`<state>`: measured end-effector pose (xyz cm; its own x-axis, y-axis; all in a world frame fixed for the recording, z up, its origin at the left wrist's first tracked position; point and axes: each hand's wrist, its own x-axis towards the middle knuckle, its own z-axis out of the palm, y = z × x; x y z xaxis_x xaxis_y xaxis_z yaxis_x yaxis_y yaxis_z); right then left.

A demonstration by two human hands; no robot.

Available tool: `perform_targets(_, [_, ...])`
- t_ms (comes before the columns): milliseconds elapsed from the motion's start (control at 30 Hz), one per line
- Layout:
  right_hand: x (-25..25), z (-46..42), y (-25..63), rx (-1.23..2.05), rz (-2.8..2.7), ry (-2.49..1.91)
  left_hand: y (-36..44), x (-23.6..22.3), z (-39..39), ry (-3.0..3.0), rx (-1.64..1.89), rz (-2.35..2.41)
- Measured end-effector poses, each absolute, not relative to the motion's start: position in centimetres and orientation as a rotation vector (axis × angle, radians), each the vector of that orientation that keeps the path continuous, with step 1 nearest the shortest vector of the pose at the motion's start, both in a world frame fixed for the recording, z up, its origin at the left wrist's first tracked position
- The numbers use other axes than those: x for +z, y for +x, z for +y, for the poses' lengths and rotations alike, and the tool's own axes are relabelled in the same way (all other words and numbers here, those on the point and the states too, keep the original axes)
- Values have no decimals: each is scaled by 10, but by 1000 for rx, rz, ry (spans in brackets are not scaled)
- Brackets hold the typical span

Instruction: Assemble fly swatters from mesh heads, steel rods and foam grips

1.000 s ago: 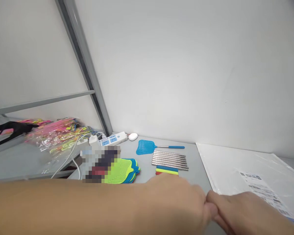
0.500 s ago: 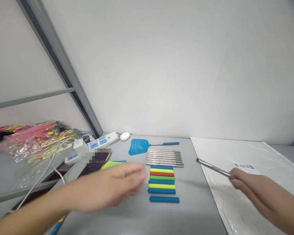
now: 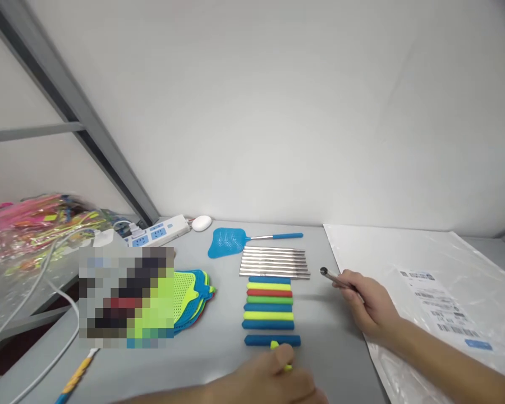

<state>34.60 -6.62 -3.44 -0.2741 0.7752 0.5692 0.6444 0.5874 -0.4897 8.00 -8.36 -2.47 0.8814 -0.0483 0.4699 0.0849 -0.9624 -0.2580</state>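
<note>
My right hand [image 3: 370,307] is closed around a metal tube [image 3: 330,276], its hollow end pointing left and toward the back. At the bottom edge, my left hand [image 3: 269,379] pinches a yellow-green handle grip [image 3: 274,344] that is mostly covered by the fingers. Just beyond it lies a single blue handle grip [image 3: 272,340]. Further back, several coloured grips [image 3: 270,301] form a column, below a row of metal tubes [image 3: 273,262]. A whole blue fly swatter [image 3: 229,242] with a blue handle lies behind them. Stacked swatter heads [image 3: 187,293], yellow-green on top, sit to the left.
A white plastic mailer [image 3: 393,261] with printed labels covers the right side. At the left are a power strip [image 3: 174,227], a white mouse-like object [image 3: 202,223], cables, a blurred patch and an orange-and-blue stick [image 3: 76,377]. Bagged colourful items [image 3: 46,230] lie beyond the grey frame post [image 3: 92,148].
My hands, first together, have parted. The left has come down to the front and taken a yellow-green grip; the right has swung the tube inward. The view has shifted right.
</note>
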Motion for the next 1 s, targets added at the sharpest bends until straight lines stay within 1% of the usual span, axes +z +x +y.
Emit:
perform_targets(67, [-36,-66,348,213,-2009,-1180,79,-17,-87,-2836,-692,-71])
perform_targets(133, [-34,-66,347,213,-1996,-1213,79,-12,-89,-2896,-604,-109])
perform_targets(267, [-29,-67,344,162,-2059,-1203,79,-16,-91,-2953,-417,-232])
perform_targets(433, [-29,-68,344,92,-2177,-1134,81,-24,-85,-2887,-496,-405])
perform_targets(567, [-30,-66,346,112,-2158,-1175,82,-24,-75,-2897,-536,-460])
perform_targets(667, [-29,-65,347,160,-2115,-1207,81,-21,-68,-2958,-545,-591])
perform_targets(900, [-30,-65,348,230,-2084,-1249,79,-12,-58,-3016,-370,-819])
perform_targets(1000, [-30,-65,348,244,-2063,-1282,80,-12,-56,-3018,-318,-776])
